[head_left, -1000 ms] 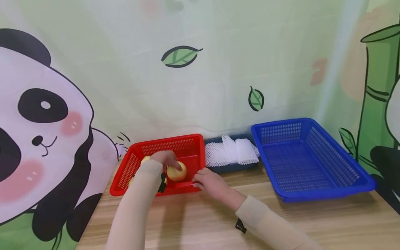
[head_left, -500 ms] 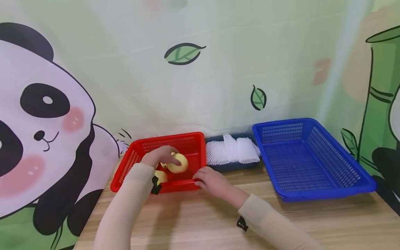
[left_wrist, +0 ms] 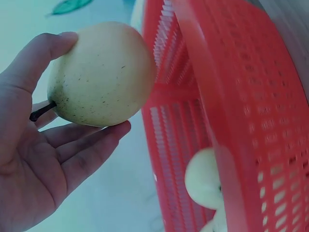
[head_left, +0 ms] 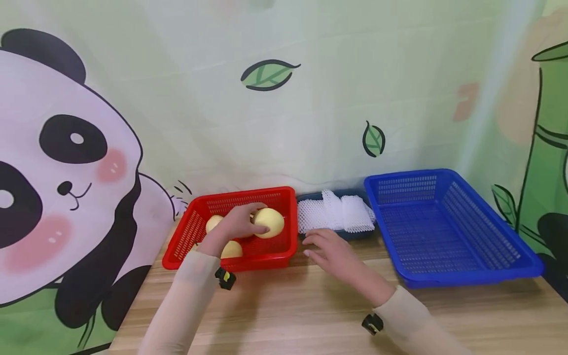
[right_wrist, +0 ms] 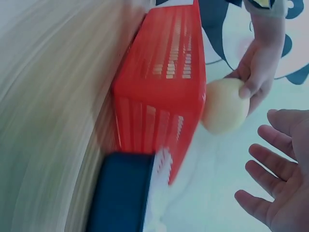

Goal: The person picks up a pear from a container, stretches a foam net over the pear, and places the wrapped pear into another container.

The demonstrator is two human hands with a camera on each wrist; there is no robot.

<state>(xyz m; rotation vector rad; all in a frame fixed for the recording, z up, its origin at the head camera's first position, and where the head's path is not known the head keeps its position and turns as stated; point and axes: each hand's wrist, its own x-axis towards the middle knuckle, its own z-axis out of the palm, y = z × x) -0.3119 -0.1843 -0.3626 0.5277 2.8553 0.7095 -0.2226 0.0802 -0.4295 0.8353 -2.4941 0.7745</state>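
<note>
My left hand [head_left: 239, 223] grips a pale yellow pear [head_left: 269, 223] between thumb and fingers, over the right half of the red basket [head_left: 262, 262]. In the left wrist view the pear [left_wrist: 104, 72] shows brown specks and a dark stem near the palm. More pears [head_left: 231, 249] lie in the left part of the basket, partly hidden by my left hand and arm. My right hand [head_left: 333, 254] hovers with spread fingers right of the basket, near the white foam nets [head_left: 339, 214]. Nothing is between its fingers in the right wrist view.
The foam nets lie in a dark blue tray [head_left: 355, 235] between the two baskets. A larger blue basket [head_left: 426, 231] stands to the right on the wooden table [head_left: 275, 315]. Behind everything hangs a panda-printed backdrop [head_left: 319, 113].
My left hand has lifted the pear up from the basket's inside and moved it right. My right hand has let go of the red basket's front corner and shifted right.
</note>
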